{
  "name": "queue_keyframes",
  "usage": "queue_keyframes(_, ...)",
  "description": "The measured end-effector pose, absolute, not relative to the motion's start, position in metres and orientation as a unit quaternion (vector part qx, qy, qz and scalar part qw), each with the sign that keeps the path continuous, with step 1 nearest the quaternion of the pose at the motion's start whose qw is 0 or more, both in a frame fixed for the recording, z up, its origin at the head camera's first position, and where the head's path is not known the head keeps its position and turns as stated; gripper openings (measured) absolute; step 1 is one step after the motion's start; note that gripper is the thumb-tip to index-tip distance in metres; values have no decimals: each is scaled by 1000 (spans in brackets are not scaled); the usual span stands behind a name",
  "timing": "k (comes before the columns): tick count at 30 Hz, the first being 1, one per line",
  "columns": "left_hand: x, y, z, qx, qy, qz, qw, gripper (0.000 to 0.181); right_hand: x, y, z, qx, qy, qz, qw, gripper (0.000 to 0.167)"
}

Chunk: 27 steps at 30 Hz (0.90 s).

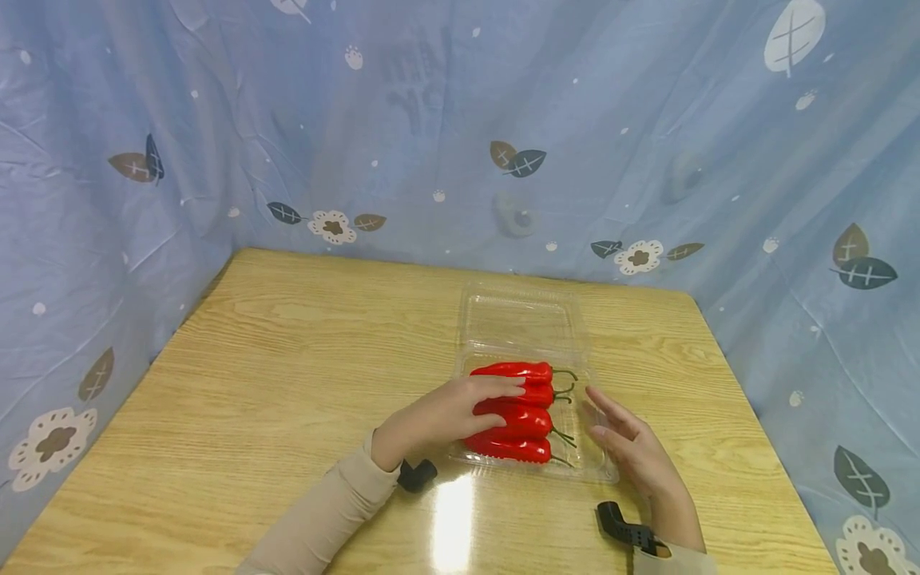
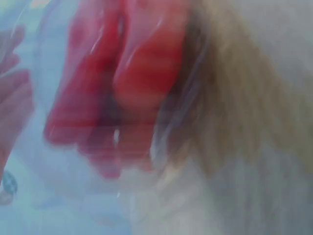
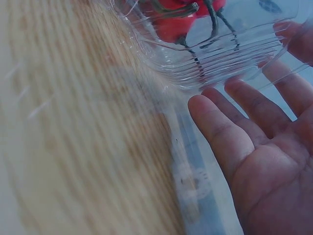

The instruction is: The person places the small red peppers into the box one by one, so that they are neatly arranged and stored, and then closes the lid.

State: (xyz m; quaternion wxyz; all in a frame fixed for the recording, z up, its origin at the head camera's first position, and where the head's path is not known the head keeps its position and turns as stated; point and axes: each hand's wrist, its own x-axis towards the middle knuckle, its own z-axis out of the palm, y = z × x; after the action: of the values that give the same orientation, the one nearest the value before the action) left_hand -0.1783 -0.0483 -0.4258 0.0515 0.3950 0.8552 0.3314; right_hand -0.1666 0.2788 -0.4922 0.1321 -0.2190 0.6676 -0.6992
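Several red peppers [image 1: 530, 420] with green stems lie side by side in a clear plastic clamshell box [image 1: 585, 463], stems pointing right. My left hand [image 1: 449, 407] rests over the left part of the peppers, its fingers stretched out across them. Just beyond the box's right wall is my right hand [image 1: 647, 455], palm turned toward it with relaxed fingers. In the right wrist view, the fingertips of the right hand [image 3: 269, 156] are by the ridged box wall, and nothing is gripped. The left wrist view is blurred, with red peppers [image 2: 151, 58] filling its upper part.
The box's clear lid [image 1: 521, 319] is folded back flat on the far side. Beneath everything is a wooden table [image 1: 302, 367]. A blue patterned curtain [image 1: 431, 120] hangs behind and along both sides. Black wrist devices [image 1: 618, 527] sit near the cuffs.
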Motion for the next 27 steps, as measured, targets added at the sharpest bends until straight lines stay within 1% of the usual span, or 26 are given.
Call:
queue_keyframes(10, -193, -79, -417, 319, 863, 391, 9, 52, -167, 280, -493, -208, 669, -699, 139, 56)
queue_keyframes(15, -199, -90, -416, 296, 864, 407, -2, 52, -167, 279, -493, -205, 670, -700, 139, 56)
queue_keyframes(22, -211, -99, -426, 270, 874, 403, -19, 48, -167, 279, -492, -201, 674, -698, 137, 56)
queue_keyframes(27, -215, -102, -432, 262, 875, 406, -23, 51, -166, 279, -492, -195, 676, -696, 139, 56)
